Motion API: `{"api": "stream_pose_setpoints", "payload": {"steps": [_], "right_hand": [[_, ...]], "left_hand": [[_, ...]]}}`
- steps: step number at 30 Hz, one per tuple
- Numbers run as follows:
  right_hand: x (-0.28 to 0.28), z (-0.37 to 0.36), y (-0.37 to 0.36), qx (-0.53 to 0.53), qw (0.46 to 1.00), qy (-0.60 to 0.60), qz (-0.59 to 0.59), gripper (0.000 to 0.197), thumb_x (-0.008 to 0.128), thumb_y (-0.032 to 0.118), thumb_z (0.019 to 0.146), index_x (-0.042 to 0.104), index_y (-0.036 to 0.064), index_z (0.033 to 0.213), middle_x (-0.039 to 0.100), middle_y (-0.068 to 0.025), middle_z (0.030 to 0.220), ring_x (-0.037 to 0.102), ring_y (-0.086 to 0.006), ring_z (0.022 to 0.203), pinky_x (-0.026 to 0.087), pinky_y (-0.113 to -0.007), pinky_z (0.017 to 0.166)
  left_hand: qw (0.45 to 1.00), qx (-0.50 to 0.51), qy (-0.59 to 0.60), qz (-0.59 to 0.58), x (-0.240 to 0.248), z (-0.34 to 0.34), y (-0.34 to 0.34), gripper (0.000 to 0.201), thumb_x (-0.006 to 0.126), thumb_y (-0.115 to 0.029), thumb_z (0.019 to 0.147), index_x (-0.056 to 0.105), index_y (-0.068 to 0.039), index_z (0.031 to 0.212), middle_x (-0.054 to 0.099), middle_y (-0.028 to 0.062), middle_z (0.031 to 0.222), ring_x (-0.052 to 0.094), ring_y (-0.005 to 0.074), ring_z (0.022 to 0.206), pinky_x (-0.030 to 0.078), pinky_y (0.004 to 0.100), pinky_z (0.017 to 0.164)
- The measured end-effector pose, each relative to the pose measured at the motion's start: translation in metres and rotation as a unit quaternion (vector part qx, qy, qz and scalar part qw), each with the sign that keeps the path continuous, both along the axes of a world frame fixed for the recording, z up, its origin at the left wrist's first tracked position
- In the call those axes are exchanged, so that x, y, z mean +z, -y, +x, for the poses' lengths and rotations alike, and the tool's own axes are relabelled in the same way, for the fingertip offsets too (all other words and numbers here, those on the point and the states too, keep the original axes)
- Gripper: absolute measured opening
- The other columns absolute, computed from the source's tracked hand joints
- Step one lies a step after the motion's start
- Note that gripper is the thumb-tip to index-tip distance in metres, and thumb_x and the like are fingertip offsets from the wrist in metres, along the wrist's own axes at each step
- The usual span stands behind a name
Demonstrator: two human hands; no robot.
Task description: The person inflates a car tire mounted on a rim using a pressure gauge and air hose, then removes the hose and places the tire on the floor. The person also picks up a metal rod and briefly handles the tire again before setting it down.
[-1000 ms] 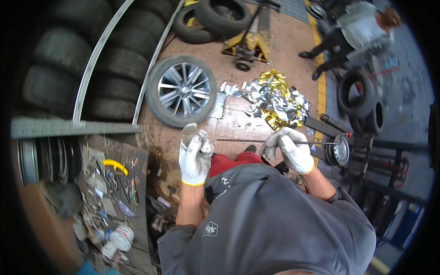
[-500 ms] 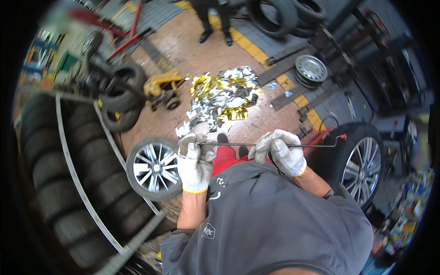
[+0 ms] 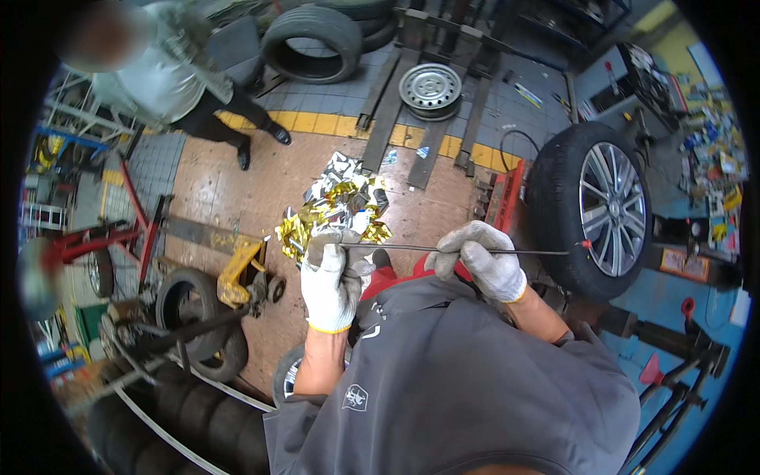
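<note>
White-gloved right hand (image 3: 483,261): closed on a thin metal rod (image 3: 388,248) partway along its length.
White-gloved left hand (image 3: 331,277): fingers curled at the rod's left end, apart from the right hand; whether they grip it or merely touch, I cannot tell.
Rod: level in front of the waist, its red-tipped bend overlapping the alloy wheel (image 3: 613,202) in view; contact there is unclear.
Done: the rod is off the floor and spans both hands; the alloy wheel has its tyre (image 3: 554,182) fitted.
Left: neither hand touches a wheel or tyre, and no finished work with the rod shows, so this looks like an early stage.
Around: a gold-and-silver foil heap (image 3: 340,194) beyond the hands, a steel wheel rim (image 3: 430,89) farther off, a second person (image 3: 162,91) standing at upper left.
</note>
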State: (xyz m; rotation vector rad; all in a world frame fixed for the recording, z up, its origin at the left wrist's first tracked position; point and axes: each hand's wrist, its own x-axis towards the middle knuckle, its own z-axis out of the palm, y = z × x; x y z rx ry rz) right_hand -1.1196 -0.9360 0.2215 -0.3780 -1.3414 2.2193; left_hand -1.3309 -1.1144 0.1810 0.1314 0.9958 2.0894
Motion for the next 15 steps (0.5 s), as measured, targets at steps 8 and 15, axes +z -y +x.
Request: {"api": "stream_pose_setpoints", "payload": {"steps": [8,15], "right_hand": [[-0.012,0.019,-0.067,-0.06,0.997,0.031,0.03,0.025,0.056,-0.005,0.113,0.07,-0.0077,0.134,0.081,-0.0188,0.119,0.079,-0.024,0.111,0.062,-0.041,0.105],[-0.021,0.022,-0.142,-0.165,0.978,0.057,-0.117,0.022,0.065,0.0,0.113,0.07,-0.0036,0.135,0.083,-0.0202,0.115,0.08,-0.0246,0.106,0.065,-0.04,0.098]], "left_hand": [[0.99,-0.137,0.038,0.004,-0.022,-0.032,-0.115,0.027,0.073,-0.021,0.113,0.069,-0.003,0.133,0.081,0.0144,0.119,0.082,0.0263,0.095,0.07,0.0379,0.072],[0.983,-0.185,0.0,-0.02,-0.024,-0.027,-0.242,0.025,0.075,-0.021,0.113,0.07,-0.006,0.132,0.082,0.0127,0.118,0.082,0.0229,0.091,0.069,0.0351,0.073]]}}
